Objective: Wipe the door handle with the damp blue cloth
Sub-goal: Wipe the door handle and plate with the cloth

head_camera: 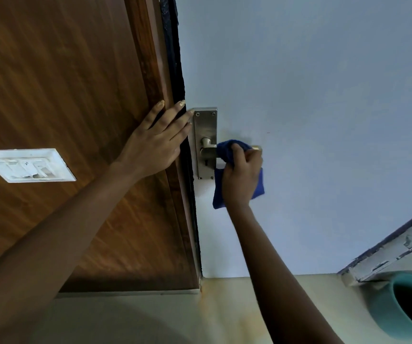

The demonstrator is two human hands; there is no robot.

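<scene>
Door handle point(208, 147) wrapped by right hand's point(243, 172) blue cloth point(224, 147).

lever point(208, 150): mid part hidden under blue cloth point(224, 150) & right hand point(243, 175)
teal bucket point(408, 306): cut off by right edge
switch plate point(27, 165): markings too blurry to read

No text, label, brand, number or sign can be read anywhere in the head view. The white switch plate point(27, 165) on the wooden panel carries only small dark marks — too blurred to make out as letters or symbols — and the metal backplate point(205, 142) behind the door handle shows no engraving.
</scene>
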